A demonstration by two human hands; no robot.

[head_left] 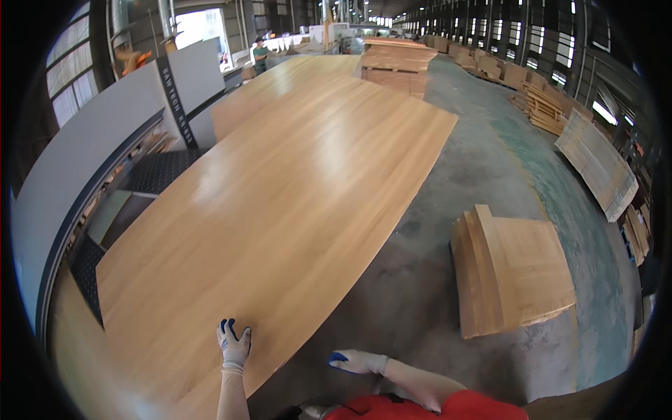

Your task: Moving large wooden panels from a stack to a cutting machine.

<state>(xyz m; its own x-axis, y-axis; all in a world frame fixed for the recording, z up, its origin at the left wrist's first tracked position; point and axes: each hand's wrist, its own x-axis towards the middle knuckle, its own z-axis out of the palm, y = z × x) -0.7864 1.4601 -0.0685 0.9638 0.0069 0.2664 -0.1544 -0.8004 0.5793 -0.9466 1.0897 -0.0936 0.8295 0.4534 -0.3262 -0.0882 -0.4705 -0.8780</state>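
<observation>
While our left hand (pixel 234 344) seems to rest on the near end of the board (pixel 280 210), fingers a little apart, our right hand (pixel 355 361) hangs off its right edge, and we cannot tell how those fingers stand. We judge this a steadying step; shifting the board would call for both hands. It lies flat beside the machine (pixel 105 133), long axis running away from us, slanting rightward.

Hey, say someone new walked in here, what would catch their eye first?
Most likely the huge glossy wood-grain sheet, sweeping from the lower left to the top middle. Next, the person's left grip, gloved in white and blue with fingers spread over the sheet's near end. Then the stack of smaller panels on the floor at right.
</observation>
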